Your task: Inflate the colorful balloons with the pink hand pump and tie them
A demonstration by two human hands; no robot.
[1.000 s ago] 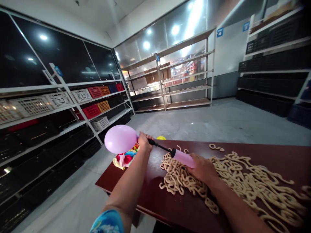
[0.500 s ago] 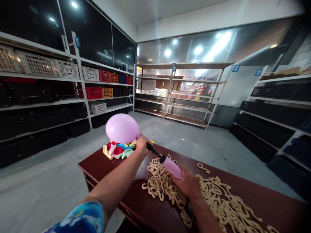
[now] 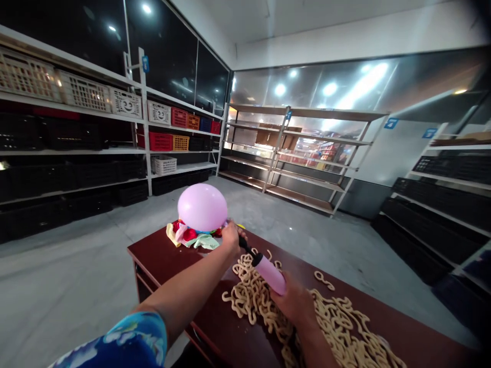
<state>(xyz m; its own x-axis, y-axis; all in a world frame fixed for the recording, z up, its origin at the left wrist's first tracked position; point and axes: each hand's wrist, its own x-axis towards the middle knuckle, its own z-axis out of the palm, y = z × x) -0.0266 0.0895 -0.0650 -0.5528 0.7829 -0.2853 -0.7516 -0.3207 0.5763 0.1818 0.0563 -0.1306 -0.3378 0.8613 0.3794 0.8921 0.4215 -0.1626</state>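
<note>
A pink inflated balloon (image 3: 202, 207) floats just above the far left corner of a dark red table (image 3: 164, 258). My left hand (image 3: 231, 237) is closed around the balloon's neck where it meets the black nozzle of a pink hand pump (image 3: 269, 272). My right hand (image 3: 293, 301) grips the rear of the pump's barrel, resting over a heap of beige S-shaped hooks (image 3: 345, 327). A pile of flat coloured balloons (image 3: 191, 236) lies under the pink one.
Shelving with white, red and orange crates (image 3: 161, 128) lines the left wall. Bare metal racks (image 3: 299, 153) stand at the back and black-crate shelves (image 3: 441, 194) to the right. Grey concrete floor (image 3: 76, 276) surrounds the table.
The view has swung and levelled, so the table sits more centrally. The balloon looks slightly rounder and larger. Both hands keep their hold on balloon neck and pump.
</note>
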